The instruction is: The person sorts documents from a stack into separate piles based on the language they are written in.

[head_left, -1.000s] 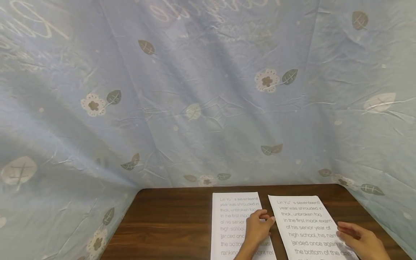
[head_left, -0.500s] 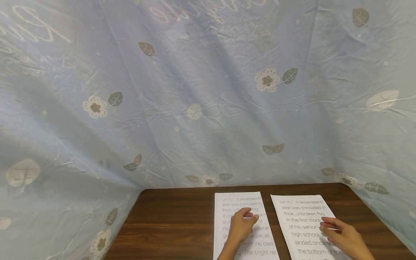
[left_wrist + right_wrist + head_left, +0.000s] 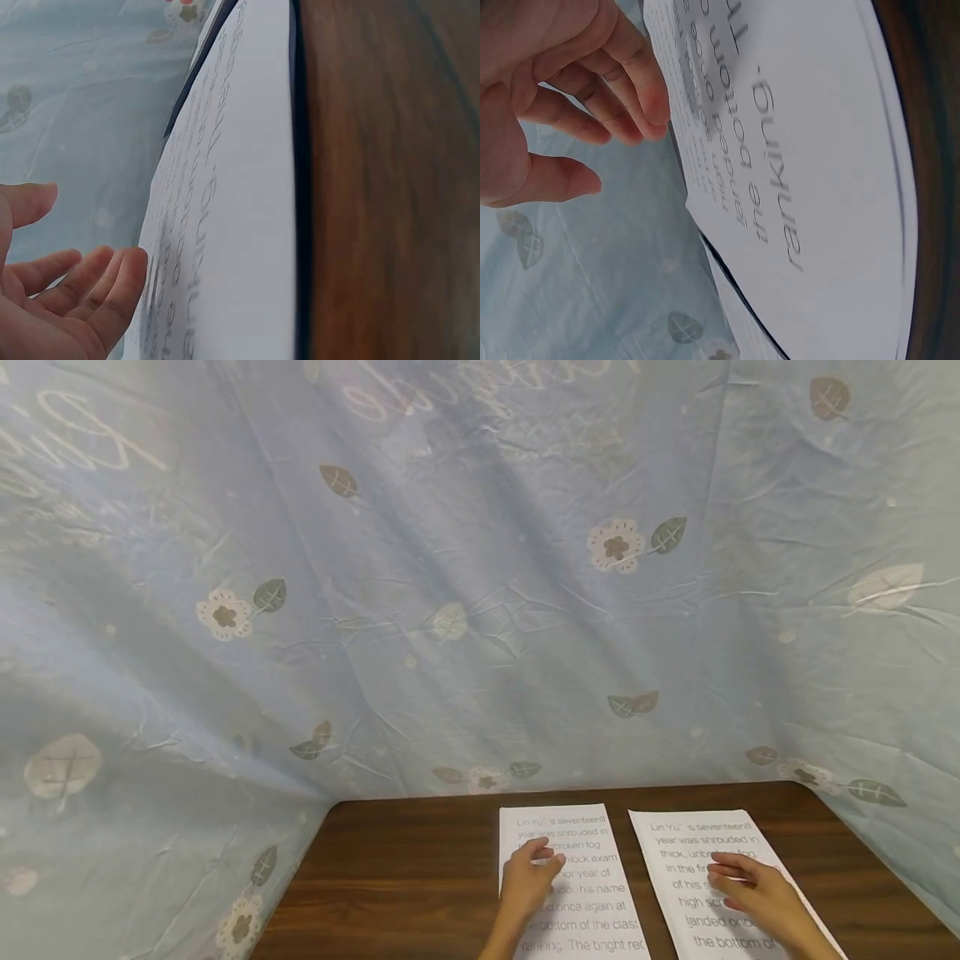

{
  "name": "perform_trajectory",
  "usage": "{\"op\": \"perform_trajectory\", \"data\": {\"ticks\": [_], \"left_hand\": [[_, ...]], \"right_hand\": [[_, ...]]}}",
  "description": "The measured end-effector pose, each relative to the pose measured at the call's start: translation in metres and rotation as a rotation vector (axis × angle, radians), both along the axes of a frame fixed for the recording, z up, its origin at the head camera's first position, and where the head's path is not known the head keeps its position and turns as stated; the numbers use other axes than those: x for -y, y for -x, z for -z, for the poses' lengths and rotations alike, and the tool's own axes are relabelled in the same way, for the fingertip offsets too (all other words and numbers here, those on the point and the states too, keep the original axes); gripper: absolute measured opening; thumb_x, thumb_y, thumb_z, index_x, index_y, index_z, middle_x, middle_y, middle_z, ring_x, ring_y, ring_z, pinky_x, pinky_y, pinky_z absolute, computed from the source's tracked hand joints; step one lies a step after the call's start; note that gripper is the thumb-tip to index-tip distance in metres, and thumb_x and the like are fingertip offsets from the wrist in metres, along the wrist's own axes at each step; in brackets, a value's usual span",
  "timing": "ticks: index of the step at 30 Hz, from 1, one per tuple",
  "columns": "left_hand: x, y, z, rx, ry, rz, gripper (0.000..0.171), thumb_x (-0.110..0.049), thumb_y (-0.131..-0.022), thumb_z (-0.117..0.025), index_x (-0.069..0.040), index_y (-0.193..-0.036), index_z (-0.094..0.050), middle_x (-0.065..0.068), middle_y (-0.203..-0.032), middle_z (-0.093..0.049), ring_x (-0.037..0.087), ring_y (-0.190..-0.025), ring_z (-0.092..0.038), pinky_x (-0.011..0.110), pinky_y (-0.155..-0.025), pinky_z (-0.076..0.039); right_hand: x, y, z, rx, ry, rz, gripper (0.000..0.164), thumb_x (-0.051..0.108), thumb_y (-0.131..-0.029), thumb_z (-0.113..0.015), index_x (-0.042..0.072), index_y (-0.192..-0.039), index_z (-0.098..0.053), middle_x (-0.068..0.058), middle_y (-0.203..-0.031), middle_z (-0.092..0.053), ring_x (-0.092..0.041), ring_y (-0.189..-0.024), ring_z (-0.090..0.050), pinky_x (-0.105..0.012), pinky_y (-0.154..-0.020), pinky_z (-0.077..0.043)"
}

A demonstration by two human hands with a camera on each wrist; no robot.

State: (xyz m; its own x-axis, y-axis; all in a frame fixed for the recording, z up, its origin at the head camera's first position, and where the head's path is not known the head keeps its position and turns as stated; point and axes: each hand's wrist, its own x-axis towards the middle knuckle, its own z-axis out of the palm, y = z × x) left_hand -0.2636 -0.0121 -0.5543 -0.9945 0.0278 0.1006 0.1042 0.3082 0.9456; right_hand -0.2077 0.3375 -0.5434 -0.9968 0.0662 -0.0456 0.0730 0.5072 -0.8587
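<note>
Since their lines of large grey print run right way up to the wearer, two white rectangular paper sheets are presumably laid for reading from this side: one left-hand sheet, one right-hand sheet, near-matching text, both flat on a dark brown wood-grain table. A narrow strip of bare wood separates them, apparently so that neither overlaps the other. One bare left hand, over the left-hand sheet, fingers loosely bent, thumb apart, holding nothing. One bare right hand, over the right-hand sheet, likewise relaxed and without an object, thumb clear of the fingers; contact with the paper cannot be told for either. Each covers part of the wording; the loose pose suggests no grip is needed. Backdrop: one pale blue creased fabric curtain, leaf-and-flower print, behind the table, likely a screen.
</note>
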Motion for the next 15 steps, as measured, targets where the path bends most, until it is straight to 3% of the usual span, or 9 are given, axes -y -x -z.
{"op": "perform_trajectory", "data": {"ticks": [5, 11, 15], "left_hand": [[0.011, -0.001, -0.002, -0.038, 0.036, -0.042, 0.054, -0.023, -0.093, -0.081, 0.004, -0.137, -0.067, 0.019, -0.118, -0.078, 0.03, -0.1, -0.079, 0.04, -0.082, -0.067], [0.023, -0.003, -0.004, -0.064, 0.075, -0.085, 0.053, -0.022, -0.093, -0.081, 0.005, -0.136, -0.067, 0.022, -0.121, -0.077, 0.035, -0.106, -0.077, 0.048, -0.09, -0.066], [0.031, -0.003, -0.003, -0.083, 0.118, -0.114, 0.05, -0.024, -0.094, -0.08, 0.002, -0.135, -0.069, 0.023, -0.126, -0.076, 0.041, -0.116, -0.074, 0.057, -0.099, -0.061]], "right_hand": [[0.012, 0.005, 0.002, -0.039, -0.088, -0.004, 0.059, 0.031, -0.106, -0.068, -0.009, -0.148, -0.055, -0.024, -0.137, -0.072, -0.008, -0.102, -0.072, -0.021, -0.079, -0.062], [0.026, 0.008, 0.002, -0.037, -0.063, -0.04, 0.061, 0.032, -0.105, -0.069, -0.008, -0.149, -0.054, -0.024, -0.138, -0.07, -0.023, -0.11, -0.074, -0.021, -0.079, -0.062], [0.034, 0.009, 0.001, -0.061, -0.104, -0.063, 0.064, 0.034, -0.105, -0.069, -0.008, -0.15, -0.053, -0.025, -0.14, -0.069, -0.036, -0.119, -0.073, -0.036, -0.089, -0.065]]}}
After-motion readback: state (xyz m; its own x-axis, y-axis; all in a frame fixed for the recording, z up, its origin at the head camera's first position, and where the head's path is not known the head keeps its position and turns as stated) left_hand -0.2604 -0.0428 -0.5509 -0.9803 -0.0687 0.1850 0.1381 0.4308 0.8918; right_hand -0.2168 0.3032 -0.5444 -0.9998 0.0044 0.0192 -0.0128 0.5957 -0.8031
